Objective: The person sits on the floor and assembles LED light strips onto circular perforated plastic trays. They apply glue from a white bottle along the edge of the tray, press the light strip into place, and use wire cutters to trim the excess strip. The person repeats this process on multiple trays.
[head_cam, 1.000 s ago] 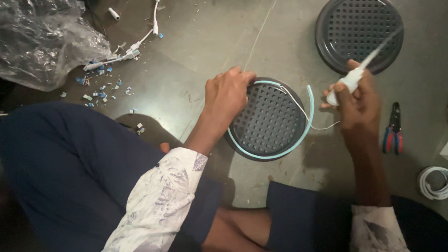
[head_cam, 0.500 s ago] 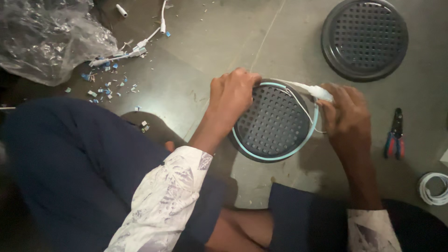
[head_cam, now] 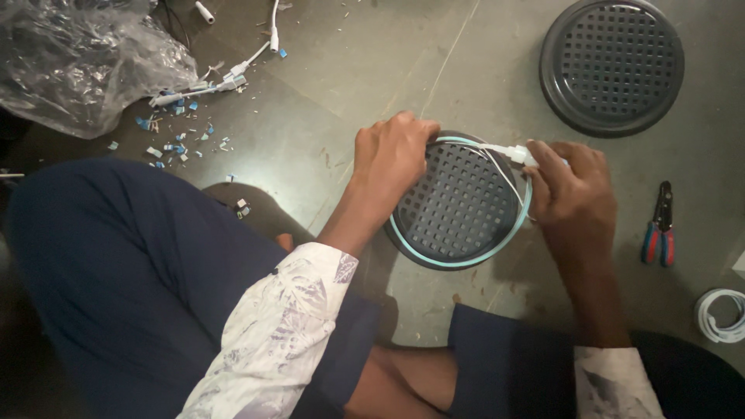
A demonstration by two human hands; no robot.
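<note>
Floor: a grey stone or concrete floor point(head_cam: 326, 85), dull and smudged, with a thin straight seam running across it from the top middle down toward the round grille. The person sits on it with knees spread, in dark blue trousers and a white patterned shirt.
Round grille: a dark round perforated grille point(head_cam: 458, 203) lies flat on the floor between the knees, with a pale blue-green strip point(head_cam: 466, 262) seated around its rim.
Left hand: the left hand point(head_cam: 394, 155) rests on the grille's upper left edge, fingers curled down over the rim and the strip; the grip is closed there, though how tightly cannot be told.
Right hand: the right hand point(head_cam: 570, 190) is at the grille's right edge, fingers closed on a small white connector point(head_cam: 518, 154) at the end of the strip, with thin white wires point(head_cam: 508, 180) looping from it across the grille.
Second grille: a second dark grille point(head_cam: 611, 64) lies well apart at upper right.
Pliers: pliers with red and blue handles point(head_cam: 658, 226) lie just right of the right hand.
Cable coil: a white cable coil point(head_cam: 718, 316) sits at the right border.
Upper left: a crumpled clear plastic bag point(head_cam: 85, 62), white leads point(head_cam: 202, 89) and scattered blue scraps point(head_cam: 167, 140).
</note>
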